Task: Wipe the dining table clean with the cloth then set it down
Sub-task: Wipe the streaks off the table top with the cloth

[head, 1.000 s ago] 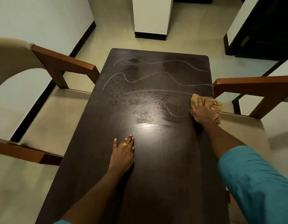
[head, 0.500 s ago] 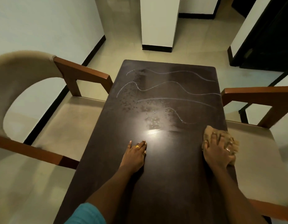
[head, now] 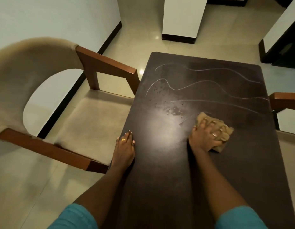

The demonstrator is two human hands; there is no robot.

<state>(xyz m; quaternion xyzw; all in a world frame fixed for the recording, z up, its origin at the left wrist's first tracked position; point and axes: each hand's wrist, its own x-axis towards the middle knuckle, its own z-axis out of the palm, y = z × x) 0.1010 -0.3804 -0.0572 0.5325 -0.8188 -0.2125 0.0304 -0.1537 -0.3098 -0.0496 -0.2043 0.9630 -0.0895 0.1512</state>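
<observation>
The dark brown dining table (head: 209, 162) runs away from me. White wavy lines (head: 201, 83) and speckled spots mark its far half. A crumpled tan cloth (head: 226, 129) lies on the table's middle right. My right hand (head: 204, 136) presses on top of the cloth, fingers spread over it and curled into its folds. My left hand (head: 125, 146) lies flat on the table's left edge, fingers straight and together, holding nothing. A bright light glare sits between the two hands.
A beige cushioned chair with brown wooden arms (head: 87, 116) stands close against the table's left side. Another chair's wooden arm (head: 285, 100) reaches in at the right edge. A white pillar (head: 181, 17) stands on the tiled floor beyond the table's far end.
My right hand has swept the cloth from the table's right edge back toward me and then left toward the middle. My left hand has shifted to the table's left edge.
</observation>
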